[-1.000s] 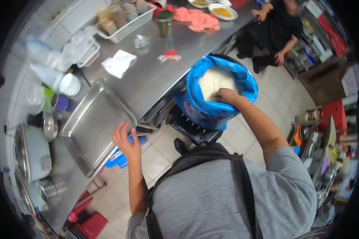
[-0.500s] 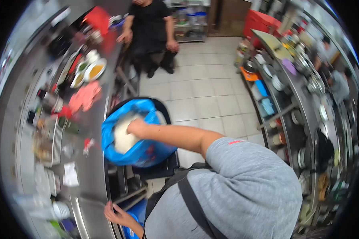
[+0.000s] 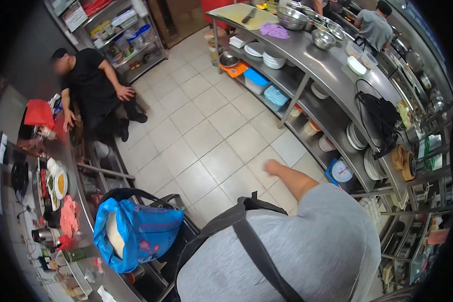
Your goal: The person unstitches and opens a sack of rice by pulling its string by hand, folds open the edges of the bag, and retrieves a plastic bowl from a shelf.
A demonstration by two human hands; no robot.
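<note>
My right hand is held out over the tiled floor, away from the bag. Motion blurs its fingers, and nothing can be made out in it. My left hand is out of sight. Left of my body stands a blue bag, its top edge rolled open, with a whitish content showing inside. The bag rests on a dark support beside the steel counter.
A steel counter runs along the left, with a pink cloth and a white plate of food. A person in black sits beyond. On the right, steel shelving holds bowls, plates and a blue scale.
My right hand has come out of the blue bag and swung right over the floor. My left hand has left the view. The view has turned right.
</note>
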